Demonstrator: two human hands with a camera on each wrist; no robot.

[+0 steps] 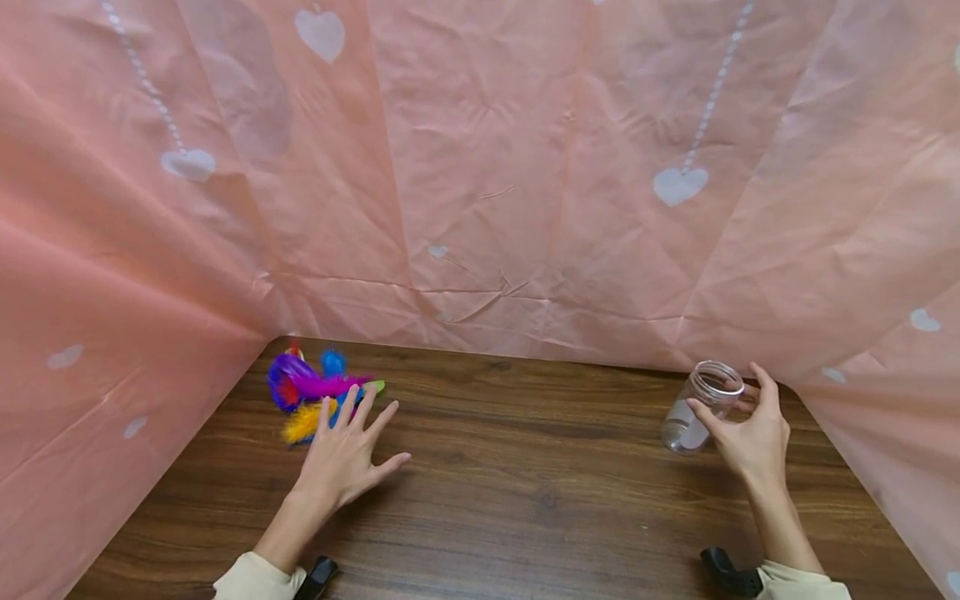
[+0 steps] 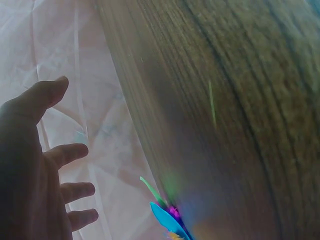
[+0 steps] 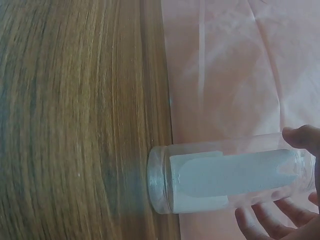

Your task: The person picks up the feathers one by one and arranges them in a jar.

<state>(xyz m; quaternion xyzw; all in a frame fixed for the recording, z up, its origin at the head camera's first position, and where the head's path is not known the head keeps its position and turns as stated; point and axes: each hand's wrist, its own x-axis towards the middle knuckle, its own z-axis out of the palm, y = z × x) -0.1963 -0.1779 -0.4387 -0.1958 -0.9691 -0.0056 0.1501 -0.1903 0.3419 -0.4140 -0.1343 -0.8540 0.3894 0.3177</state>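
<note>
A pile of bright feathers [image 1: 303, 382], purple, magenta, blue, red and orange, lies at the table's far left. My left hand [image 1: 341, 458] is spread over its near edge, palm down, with nothing held; the fingertips overlap the feathers in the head view. A blue feather tip [image 2: 165, 217] shows past the spread fingers in the left wrist view. At the right, a clear, lidless glass jar [image 1: 686, 425] with a whitish label stands upright. My right hand [image 1: 753, 442] holds it near the mouth, thumb on the near side and fingers round the far side; the index finger points up.
The dark wooden table [image 1: 517, 467] spans the space between the two hands. Pink sheeting [image 1: 480, 167] with white hearts encloses it at the back and sides, and the jar stands close to the back sheet.
</note>
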